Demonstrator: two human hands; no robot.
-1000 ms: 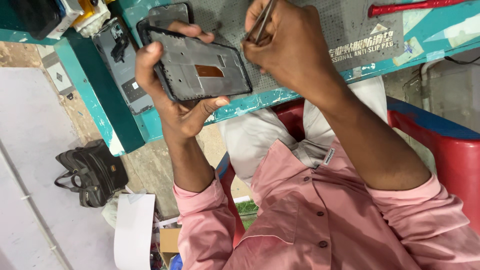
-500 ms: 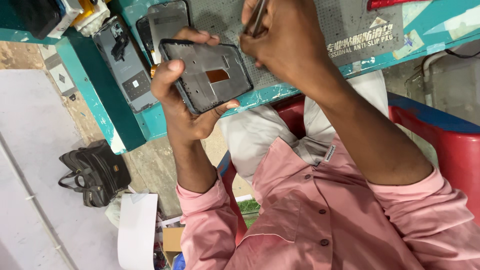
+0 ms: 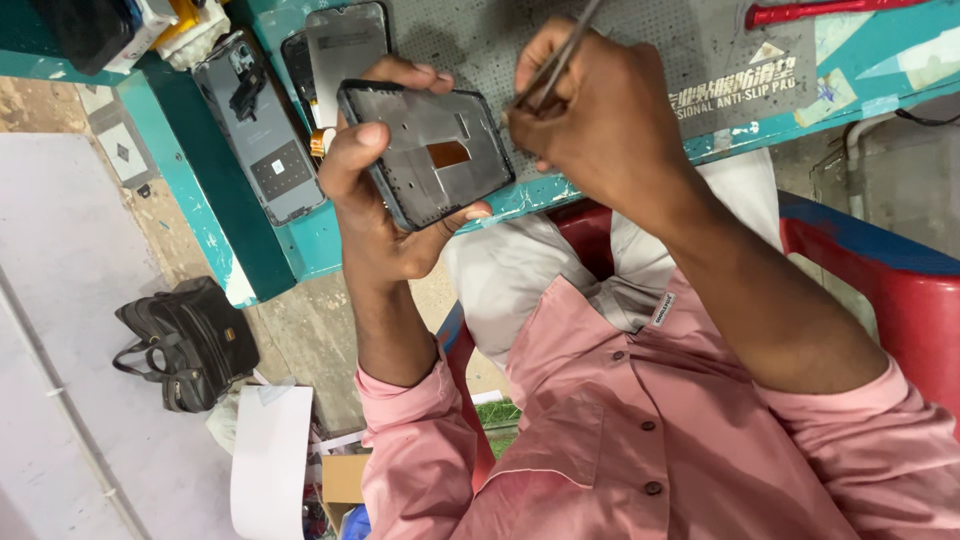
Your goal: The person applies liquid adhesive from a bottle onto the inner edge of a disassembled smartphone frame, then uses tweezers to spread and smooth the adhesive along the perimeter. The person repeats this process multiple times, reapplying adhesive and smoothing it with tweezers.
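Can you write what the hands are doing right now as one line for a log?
left hand: holds phone frame | right hand: grips tweezers at frame edge | teal workbench: opened phone, grey mat

I wear a pink button-up shirt [image 3: 640,440] with small dark buttons [image 3: 646,487] down the front and long sleeves [image 3: 410,440] pushed back to bunched cuffs, so my forearms are bare. My light grey trousers [image 3: 520,270] carry a small sewn label [image 3: 664,308] at the waist. My hands have no rings or gloves.
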